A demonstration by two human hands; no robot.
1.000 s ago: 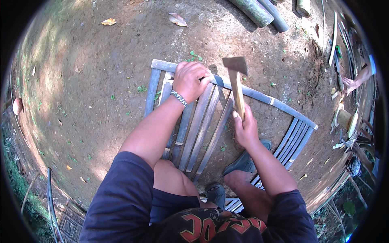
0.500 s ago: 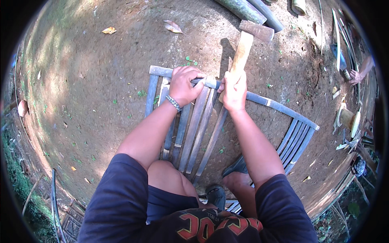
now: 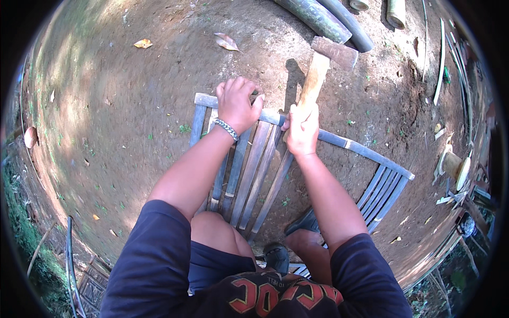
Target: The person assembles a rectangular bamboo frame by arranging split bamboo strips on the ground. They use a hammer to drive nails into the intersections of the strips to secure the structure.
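My right hand [image 3: 303,130] is closed round the pale wooden handle of a hatchet [image 3: 314,79], just past the rail. Its rusty steel head points away from me. Beneath both hands lies a slatted bamboo frame [image 3: 247,167], with grey-brown slats running toward my legs from a bamboo crossrail [image 3: 366,151]. My left hand [image 3: 237,103], with a braided bracelet at its wrist, is curled at the left part of that rail. A small dark patch shows between its thumb and forefinger; I cannot make out what it is.
Thick green-grey bamboo poles [image 3: 318,21] lie at the far side. Another cut bamboo piece [image 3: 396,13] and long thin strips [image 3: 439,61] are at the far right. A bamboo piece with peeled strips [image 3: 453,165] lies on the right. My foot in a dark shoe [image 3: 277,257] is below the frame.
My left hand has lifted a little and turned at the rail, its fingers bunched higher. The right hand keeps its hold on the hatchet. Another person's hand and a blue blade at right have left view.
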